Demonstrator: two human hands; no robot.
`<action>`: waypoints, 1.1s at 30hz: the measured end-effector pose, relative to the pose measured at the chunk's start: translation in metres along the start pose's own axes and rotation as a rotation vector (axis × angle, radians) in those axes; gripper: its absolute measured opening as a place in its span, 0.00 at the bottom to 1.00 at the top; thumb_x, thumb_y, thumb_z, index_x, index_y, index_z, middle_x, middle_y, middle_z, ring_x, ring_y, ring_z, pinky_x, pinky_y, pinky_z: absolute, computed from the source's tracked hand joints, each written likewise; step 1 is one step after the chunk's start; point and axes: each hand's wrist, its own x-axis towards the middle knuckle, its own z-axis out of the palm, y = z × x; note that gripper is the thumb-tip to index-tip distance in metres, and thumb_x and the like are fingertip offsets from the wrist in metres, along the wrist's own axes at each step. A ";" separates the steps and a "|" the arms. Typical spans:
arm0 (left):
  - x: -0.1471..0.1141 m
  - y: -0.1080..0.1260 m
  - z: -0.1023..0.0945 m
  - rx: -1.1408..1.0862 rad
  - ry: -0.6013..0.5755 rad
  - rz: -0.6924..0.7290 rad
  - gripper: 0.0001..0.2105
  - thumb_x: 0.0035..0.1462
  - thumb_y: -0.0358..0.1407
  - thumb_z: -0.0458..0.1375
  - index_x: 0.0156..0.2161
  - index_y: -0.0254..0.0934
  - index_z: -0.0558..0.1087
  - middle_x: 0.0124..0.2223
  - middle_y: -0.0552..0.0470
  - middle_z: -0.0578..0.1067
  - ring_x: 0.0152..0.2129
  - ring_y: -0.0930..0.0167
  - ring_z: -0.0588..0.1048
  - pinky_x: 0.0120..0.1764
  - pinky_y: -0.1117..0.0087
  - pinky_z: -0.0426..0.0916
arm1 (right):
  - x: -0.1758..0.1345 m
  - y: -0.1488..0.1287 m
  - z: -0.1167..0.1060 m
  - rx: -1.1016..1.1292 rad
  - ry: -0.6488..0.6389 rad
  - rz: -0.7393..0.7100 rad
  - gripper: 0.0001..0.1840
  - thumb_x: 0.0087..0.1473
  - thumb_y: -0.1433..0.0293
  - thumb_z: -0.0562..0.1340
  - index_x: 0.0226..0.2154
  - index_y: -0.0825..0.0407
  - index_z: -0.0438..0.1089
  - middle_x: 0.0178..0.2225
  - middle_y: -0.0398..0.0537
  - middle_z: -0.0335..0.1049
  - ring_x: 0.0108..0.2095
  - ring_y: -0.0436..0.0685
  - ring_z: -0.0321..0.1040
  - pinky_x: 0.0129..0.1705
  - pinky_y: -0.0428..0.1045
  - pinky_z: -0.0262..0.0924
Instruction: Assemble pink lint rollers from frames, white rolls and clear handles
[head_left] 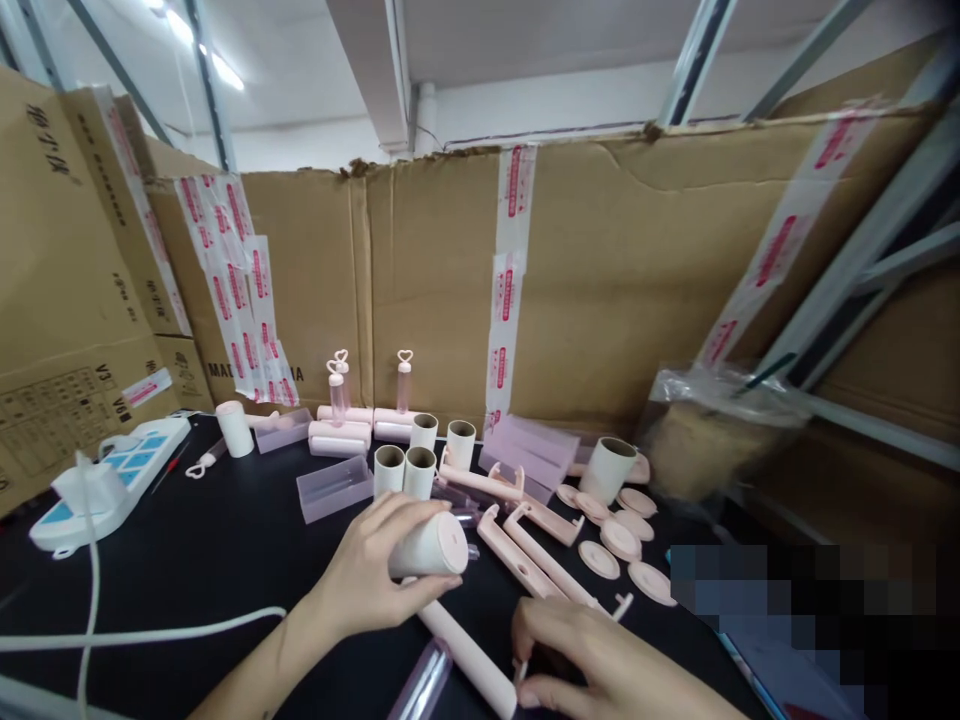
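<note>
Left hand: our left hand [375, 565] is wrapped around a white cardboard tube [420, 552], thumb below and fingers above.
Capped tube: it is in that grip, tilted, with its pale pink end cap [452, 543] turned to the right and toward us.
Right hand: our right hand [589, 650] is curled, nearer us and to the right of the left grip; a small pale piece [521, 672] shows between thumb and fingers, but we cannot tell whether it is pinched.
Pink cylinder: between our hands lies a pale pink cylinder [476, 655], its near end just beside the right thumb.
Clear tube: a transparent lilac tube [421, 682] is on our side of the left grip.
Open tubes: just beyond the left grip stand upright open cardboard tubes [388, 472].
Brackets: pink hooked brackets [517, 560] lie right of the left grip.
Discs: round pink caps [598, 560] are scattered beyond the right hand.
Tray: a lilac tray [334, 492] sits beyond the left wrist.
</note>
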 end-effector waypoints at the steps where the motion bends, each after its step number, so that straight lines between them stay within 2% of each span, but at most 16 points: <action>1: -0.001 -0.001 0.003 0.065 -0.024 0.032 0.23 0.50 0.36 0.61 0.52 0.39 0.64 0.43 0.48 0.72 0.40 0.66 0.69 0.45 0.64 0.65 | -0.001 0.001 0.001 0.007 0.025 -0.002 0.08 0.52 0.64 0.62 0.34 0.49 0.69 0.35 0.46 0.72 0.36 0.57 0.67 0.39 0.50 0.62; 6: -0.006 0.000 0.022 0.372 -0.142 0.216 0.21 0.54 0.34 0.56 0.54 0.35 0.63 0.43 0.44 0.72 0.39 0.63 0.70 0.43 0.61 0.66 | -0.004 0.008 0.006 0.111 0.305 -0.026 0.20 0.54 0.67 0.59 0.50 0.46 0.59 0.42 0.48 0.69 0.37 0.54 0.69 0.42 0.49 0.64; 9: -0.001 0.011 0.029 0.499 -0.227 0.355 0.20 0.55 0.34 0.53 0.54 0.31 0.63 0.43 0.43 0.73 0.36 0.63 0.71 0.39 0.61 0.68 | -0.003 0.008 0.010 0.144 0.443 -0.094 0.21 0.53 0.72 0.58 0.50 0.46 0.58 0.43 0.49 0.69 0.41 0.55 0.69 0.45 0.50 0.64; 11: 0.006 0.020 0.033 0.573 -0.254 0.413 0.20 0.57 0.33 0.51 0.54 0.28 0.62 0.42 0.42 0.73 0.35 0.63 0.71 0.38 0.62 0.68 | -0.001 0.007 0.012 0.193 0.503 -0.114 0.22 0.51 0.75 0.58 0.49 0.46 0.58 0.42 0.48 0.70 0.40 0.55 0.70 0.44 0.50 0.65; 15: 0.015 0.029 0.040 0.669 -0.226 0.470 0.18 0.59 0.30 0.49 0.54 0.25 0.62 0.41 0.42 0.73 0.36 0.63 0.72 0.40 0.63 0.66 | -0.001 0.008 0.016 0.276 0.600 -0.092 0.23 0.47 0.79 0.57 0.47 0.47 0.58 0.40 0.48 0.70 0.36 0.54 0.72 0.40 0.50 0.68; 22: 0.008 0.026 0.047 0.700 -0.191 0.469 0.17 0.60 0.29 0.47 0.53 0.25 0.62 0.40 0.42 0.73 0.34 0.66 0.73 0.39 0.65 0.65 | 0.002 0.007 0.026 0.434 0.661 -0.062 0.30 0.46 0.77 0.57 0.52 0.44 0.51 0.40 0.47 0.67 0.36 0.53 0.71 0.44 0.51 0.66; 29: 0.005 0.026 0.055 0.768 -0.073 0.572 0.16 0.60 0.27 0.44 0.50 0.23 0.65 0.40 0.41 0.75 0.36 0.66 0.72 0.41 0.65 0.64 | 0.002 0.001 0.033 0.448 0.641 0.009 0.33 0.42 0.79 0.55 0.51 0.43 0.50 0.40 0.46 0.65 0.41 0.54 0.68 0.47 0.53 0.64; 31: 0.005 0.026 0.055 0.732 -0.077 0.537 0.16 0.59 0.27 0.46 0.51 0.25 0.65 0.41 0.42 0.75 0.36 0.66 0.72 0.41 0.65 0.65 | 0.001 0.002 0.032 0.466 0.639 0.010 0.33 0.42 0.79 0.55 0.51 0.43 0.50 0.39 0.46 0.65 0.40 0.54 0.68 0.46 0.53 0.64; 33: 0.005 0.026 0.051 0.630 -0.084 0.436 0.16 0.58 0.30 0.50 0.52 0.28 0.65 0.42 0.44 0.75 0.36 0.65 0.72 0.41 0.64 0.65 | -0.001 0.005 0.024 0.489 0.628 -0.013 0.31 0.43 0.79 0.54 0.50 0.44 0.51 0.39 0.47 0.66 0.39 0.54 0.69 0.44 0.52 0.65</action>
